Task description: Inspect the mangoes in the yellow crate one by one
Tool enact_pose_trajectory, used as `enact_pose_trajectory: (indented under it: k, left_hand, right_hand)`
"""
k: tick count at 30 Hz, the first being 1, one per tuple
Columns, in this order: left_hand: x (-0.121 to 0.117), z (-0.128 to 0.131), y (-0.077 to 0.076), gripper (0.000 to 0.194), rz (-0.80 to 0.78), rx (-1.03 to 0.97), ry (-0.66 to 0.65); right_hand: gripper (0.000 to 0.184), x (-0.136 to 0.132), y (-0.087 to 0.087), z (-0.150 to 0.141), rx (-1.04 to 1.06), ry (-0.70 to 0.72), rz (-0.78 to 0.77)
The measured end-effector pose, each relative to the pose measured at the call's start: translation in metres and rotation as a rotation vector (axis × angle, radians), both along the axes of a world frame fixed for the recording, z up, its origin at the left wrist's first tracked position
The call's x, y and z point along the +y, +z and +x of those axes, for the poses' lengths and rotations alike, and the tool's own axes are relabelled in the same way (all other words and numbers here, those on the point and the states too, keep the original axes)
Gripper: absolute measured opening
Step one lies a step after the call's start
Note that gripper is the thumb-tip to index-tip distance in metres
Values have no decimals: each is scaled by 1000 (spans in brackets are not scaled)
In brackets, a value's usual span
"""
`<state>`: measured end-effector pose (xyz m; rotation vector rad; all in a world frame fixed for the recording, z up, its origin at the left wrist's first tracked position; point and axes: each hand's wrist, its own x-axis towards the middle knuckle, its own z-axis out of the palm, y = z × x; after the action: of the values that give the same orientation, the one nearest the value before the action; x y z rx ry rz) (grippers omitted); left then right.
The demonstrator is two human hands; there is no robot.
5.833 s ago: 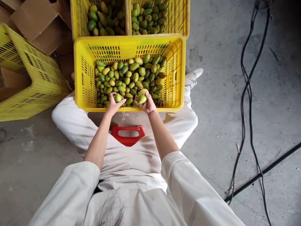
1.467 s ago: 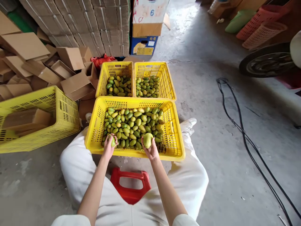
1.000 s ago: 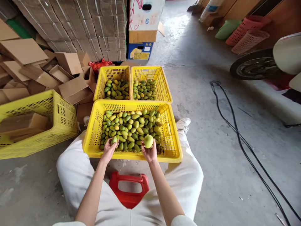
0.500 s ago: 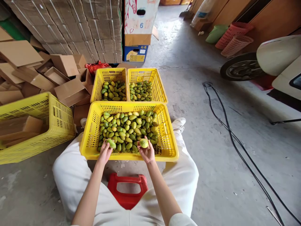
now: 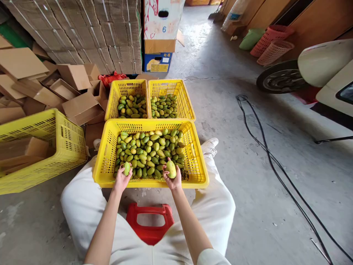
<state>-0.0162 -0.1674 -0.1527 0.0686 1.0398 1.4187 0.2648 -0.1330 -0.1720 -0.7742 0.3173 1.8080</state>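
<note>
A big yellow crate (image 5: 195, 169) full of green and yellowish mangoes stands on the floor between my knees. Over its near edge, my left hand (image 5: 120, 179) is closed around a small green mango (image 5: 127, 168). A larger yellow-green mango (image 5: 171, 169) sits in my right hand (image 5: 173, 180), fingers wrapped round it. Both hands hover just above the heap at the crate's front.
Two smaller yellow crates (image 5: 126, 87) (image 5: 180, 87) with mangoes stand behind the big one. Another yellow crate (image 5: 41, 147) holding cardboard lies to the left, by cardboard boxes (image 5: 77, 73). A red stool (image 5: 150, 224) is under me. Black cables (image 5: 264, 147) and a vehicle wheel (image 5: 281, 77) lie right.
The view rose from straight down to show the room. Both hands kept their mangoes and turned them slightly over the crate's front edge.
</note>
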Motion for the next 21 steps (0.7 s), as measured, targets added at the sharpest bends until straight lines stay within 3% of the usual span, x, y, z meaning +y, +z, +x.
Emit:
enact_pose_trajectory:
  k: [4, 8, 12, 17, 21]
  left_hand:
    - [-1, -1, -4, 33, -17, 5, -4]
    - [-2, -1, -10, 42, -26, 8, 11]
    - [-2, -1, -13, 42, -48, -2, 44]
    - [1, -1, -10, 34, -96, -31, 88]
    - [3, -1, -2, 38, -93, -98, 60]
  right_hand:
    - [24, 0, -2, 1, -56, 43, 24]
    - [19, 2, -1, -6, -64, -15, -31]
    - [24, 2, 0, -9, -84, -55, -75]
    - [48, -1, -3, -8, -113, -37, 24]
    - [40, 0, -2, -9, -131, 6, 25]
